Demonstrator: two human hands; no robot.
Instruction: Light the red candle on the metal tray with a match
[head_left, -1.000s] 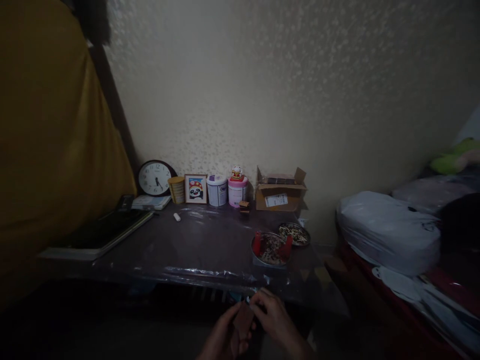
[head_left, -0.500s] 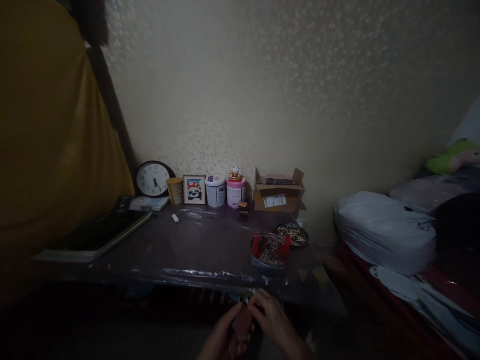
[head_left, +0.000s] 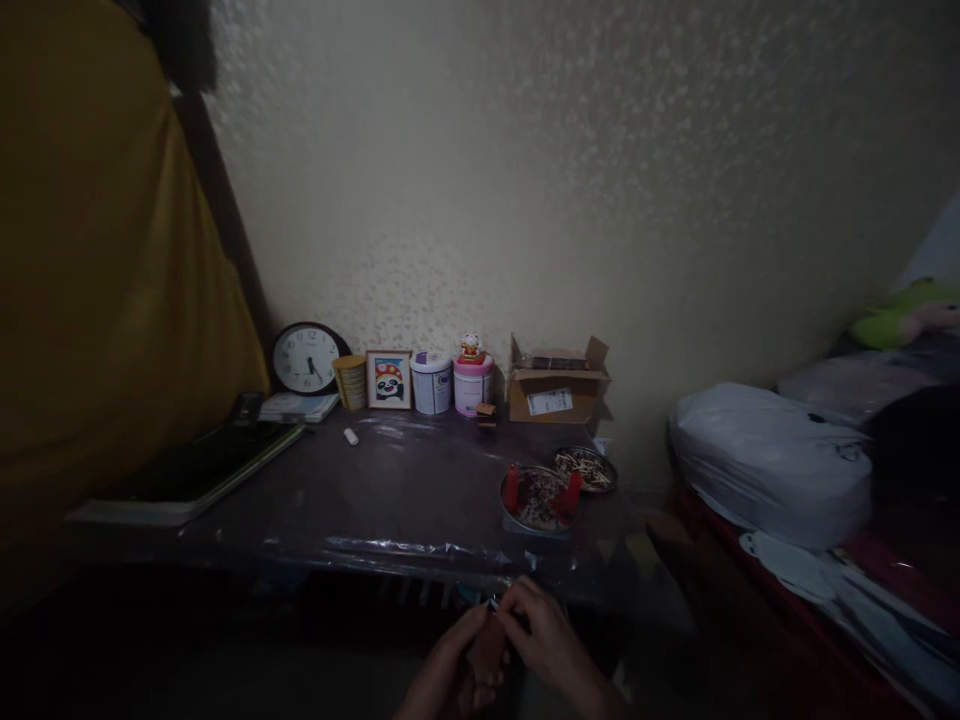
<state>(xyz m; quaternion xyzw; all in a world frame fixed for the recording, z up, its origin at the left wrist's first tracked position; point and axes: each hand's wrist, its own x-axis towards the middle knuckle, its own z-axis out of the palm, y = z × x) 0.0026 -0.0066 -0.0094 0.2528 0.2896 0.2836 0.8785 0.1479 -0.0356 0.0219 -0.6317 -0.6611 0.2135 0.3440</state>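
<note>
Low in the head view, past the table's front edge, my left hand (head_left: pixel 448 660) is closed around a small flat reddish-brown piece (head_left: pixel 489 645). My right hand (head_left: pixel 546 638) meets it at the upper end, thumb and fingers pinched together. A small pale tip shows between the two hands; what it is cannot be made out. Nearest to the hands on the table is a round dish (head_left: pixel 538 523) of dark and pale bits, with a red candle (head_left: pixel 511 490) at its left and another red candle (head_left: pixel 574 492) at its right.
A second dish (head_left: pixel 587 470) holds pale sticks. Along the wall stand a clock (head_left: pixel 307 358), a panda picture (head_left: pixel 389 382), a white tin (head_left: pixel 432 388), a pink tin (head_left: pixel 473 388) and an open cardboard box (head_left: pixel 555 400). Plastic covers the table (head_left: pixel 405 490). White bags (head_left: pixel 772 460) lie right.
Both hands stay in nearly the same place and keep their grip. My right fingers shift very slightly at the upper end of the reddish-brown piece.
</note>
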